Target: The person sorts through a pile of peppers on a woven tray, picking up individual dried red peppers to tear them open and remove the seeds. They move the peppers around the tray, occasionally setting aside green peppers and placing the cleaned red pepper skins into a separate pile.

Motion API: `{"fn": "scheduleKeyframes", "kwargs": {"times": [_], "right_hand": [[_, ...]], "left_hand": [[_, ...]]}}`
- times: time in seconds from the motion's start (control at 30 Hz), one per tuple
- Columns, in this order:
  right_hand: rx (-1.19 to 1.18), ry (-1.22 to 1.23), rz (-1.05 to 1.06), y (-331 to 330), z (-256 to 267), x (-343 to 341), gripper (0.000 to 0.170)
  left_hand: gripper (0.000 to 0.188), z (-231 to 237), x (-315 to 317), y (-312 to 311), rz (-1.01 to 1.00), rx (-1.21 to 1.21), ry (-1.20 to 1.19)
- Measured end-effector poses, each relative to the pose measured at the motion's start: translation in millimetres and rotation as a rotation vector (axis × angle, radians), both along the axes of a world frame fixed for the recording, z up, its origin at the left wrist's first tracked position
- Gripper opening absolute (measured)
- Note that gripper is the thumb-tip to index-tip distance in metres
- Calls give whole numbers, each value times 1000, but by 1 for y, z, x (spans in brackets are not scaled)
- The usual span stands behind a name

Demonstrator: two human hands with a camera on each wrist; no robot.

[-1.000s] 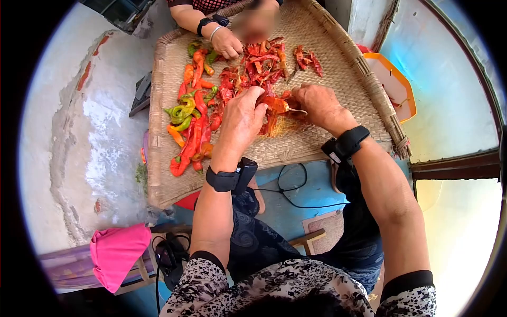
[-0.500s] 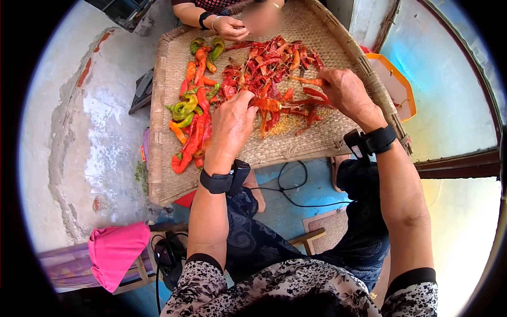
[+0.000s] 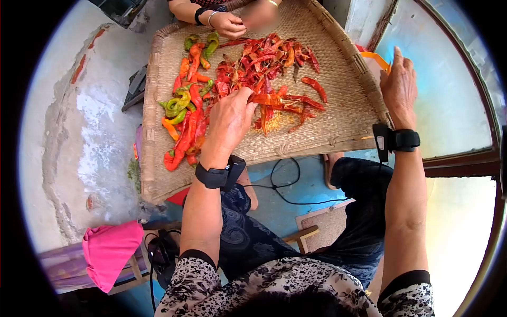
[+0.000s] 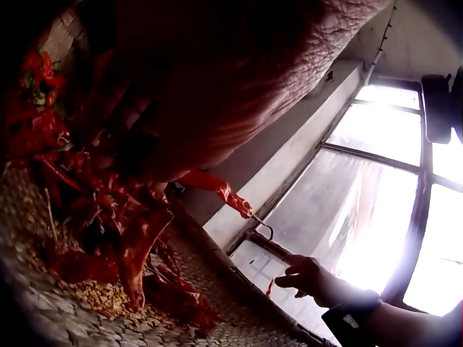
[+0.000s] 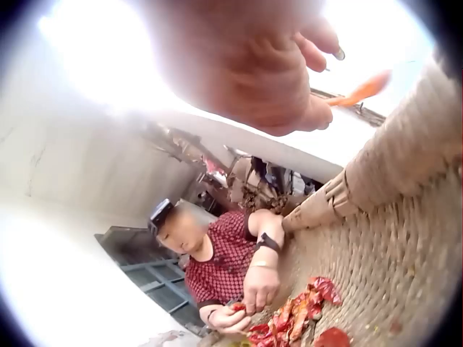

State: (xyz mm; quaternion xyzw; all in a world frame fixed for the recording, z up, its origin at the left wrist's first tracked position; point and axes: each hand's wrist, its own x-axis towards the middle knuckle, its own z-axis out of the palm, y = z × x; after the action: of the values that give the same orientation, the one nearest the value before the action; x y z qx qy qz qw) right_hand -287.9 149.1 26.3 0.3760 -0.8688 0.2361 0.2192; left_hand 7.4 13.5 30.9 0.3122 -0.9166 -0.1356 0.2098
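Note:
My left hand (image 3: pixel 229 119) pinches a red-orange dried chili (image 3: pixel 265 99) over the woven tray (image 3: pixel 338 121). In the left wrist view its curved stem end (image 4: pixel 239 202) juts out past the hand. More dried chilies (image 3: pixel 306 111) and loose yellow seeds (image 3: pixel 280 122) lie just beneath. My right hand (image 3: pixel 400 90) is beyond the tray's right rim, fingers extended, near an orange-edged white container (image 3: pixel 374 62). A blurred orange chili (image 5: pixel 369 88) shows just off its fingertips in the right wrist view; the left wrist view has this small chili (image 4: pixel 270 288) below the hand, apart from it.
A heap of dried red chilies (image 3: pixel 269 55) covers the tray's middle, with fresh red and green chilies (image 3: pixel 190 127) along its left. Across the tray, another person's hands (image 3: pixel 229 24) work together. A window (image 3: pixel 449 79) stands at right; a black cable (image 3: pixel 285 195) crosses the floor.
My right hand has moved right from the chilies, past the tray's rim, carrying a chili and letting it go. My left hand stays over the tray, pinching a chili. The other person's hands have drawn back from the heap.

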Motion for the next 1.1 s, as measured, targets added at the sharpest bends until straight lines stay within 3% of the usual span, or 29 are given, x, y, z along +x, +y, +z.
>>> {"fn": "scheduleKeyframes", "kwargs": {"times": [0.07, 0.13, 0.23, 0.37, 0.5, 0.57, 0.7, 0.77, 0.87, 0.9, 0.97, 1.0, 1.03, 1.1], "right_hand": [[-47, 26, 221, -11, -11, 4, 40], [122, -134, 403, -27, -26, 23, 24], [519, -234, 342, -48, -27, 53, 21], [566, -262, 404, -66, -48, 60, 21], [641, -224, 442, -67, -35, 69, 19], [527, -182, 479, -62, -38, 59, 14], [-56, -104, 342, -56, -18, 25, 10], [-61, -157, 173, -40, -3, 9, 14], [-131, 48, 48, -15, -2, 5, 32], [-129, 51, 47, -15, -2, 7, 32], [-143, -82, 253, -18, -8, 13, 27], [-100, -301, 398, -22, -20, 17, 21], [111, -348, 468, -28, -15, 33, 19], [480, -247, 547, -35, -18, 61, 24]], "left_hand": [[19, -3, -1, -1, 14, -11, -60], [19, -8, -2, -3, 8, -31, -68], [20, -9, -4, -3, 3, -63, -79], [19, -6, -5, -1, 15, -62, -111], [19, -3, -1, 1, 7, -23, -128], [19, -2, 1, 1, 22, -11, -150], [19, 1, 5, 4, 28, -37, -130], [19, 0, 7, 5, 23, -41, -126], [19, 1, 9, 7, 20, -37, -136], [20, 2, 8, 8, 20, -29, -151], [19, 1, 8, 8, 25, -28, -175], [19, 1, 8, 8, 34, -29, -203], [19, 0, 7, 8, 30, -32, -205], [19, -1, 6, 6, 14, -38, -191]]}}
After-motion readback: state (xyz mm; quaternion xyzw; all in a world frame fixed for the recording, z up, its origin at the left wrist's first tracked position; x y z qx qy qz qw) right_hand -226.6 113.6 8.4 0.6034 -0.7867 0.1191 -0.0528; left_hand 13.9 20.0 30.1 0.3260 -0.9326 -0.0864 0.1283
